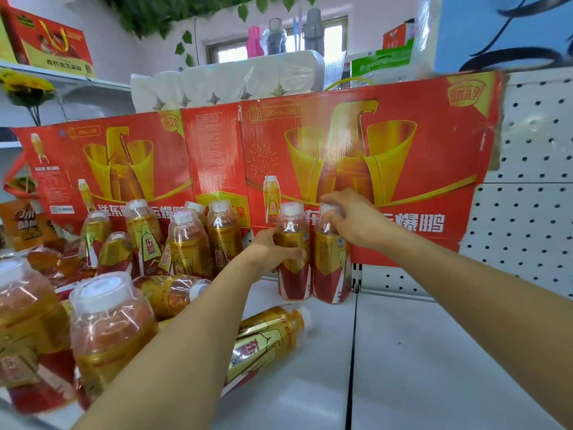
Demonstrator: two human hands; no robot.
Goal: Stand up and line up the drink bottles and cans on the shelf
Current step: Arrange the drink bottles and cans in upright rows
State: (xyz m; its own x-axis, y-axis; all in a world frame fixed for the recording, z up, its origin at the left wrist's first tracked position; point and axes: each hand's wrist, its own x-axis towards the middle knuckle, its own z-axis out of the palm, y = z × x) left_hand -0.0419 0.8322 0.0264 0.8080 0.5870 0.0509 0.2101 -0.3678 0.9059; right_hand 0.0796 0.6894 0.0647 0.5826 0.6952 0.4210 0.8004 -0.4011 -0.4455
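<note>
Two gold-and-red drink bottles stand upright side by side at the back of the white shelf (434, 352). My left hand (273, 252) grips the left bottle (293, 274) around its middle. My right hand (350, 218) holds the right bottle (330, 274) by its neck and cap from above. One bottle (266, 339) lies on its side in front of them, under my left forearm. Another (167, 293) lies flat further left. Several bottles (186, 243) stand or lean in a loose cluster at the left, and two large ones (108, 330) stand nearest the camera.
A flattened red cardboard carton (403, 150) leans against the shelf's back. White pegboard (527, 212) shows on the right. Wrapped toilet-paper rolls (229, 85) sit behind the carton. Snack packets (28, 225) lie at far left. Bare shelf surface spreads to the right of the standing pair.
</note>
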